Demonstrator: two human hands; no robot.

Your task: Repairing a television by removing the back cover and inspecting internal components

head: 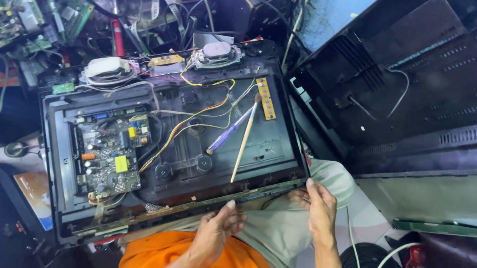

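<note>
While the opened television chassis (168, 162) is resting tilted across the person's lap, both hands are working along its near edge: the left hand (218, 228) is pressing curled fingers against the lower frame rail, and the right hand (320, 208) is pinching the near right corner of that same rail, fingers closed on it. Because the chassis is balancing on the knees rather than lying flat, a hard tug at the rail could probably tip it toward the floor. Just beyond the rail, on the chassis back, a purple-handled screwdriver (228, 131) and a wooden-handled brush (243, 143) are lying loose, and they are likely to slide off if the chassis is tilted further. Left of them, the green circuit board (110, 154) is sitting exposed, with yellow and red wires (192, 119) running up to the two speakers (218, 54) at the far edge; a slipping tool could snag those wires or scrape the board. Beyond the chassis to the right, the black back cover (433, 79) is leaning.
</note>
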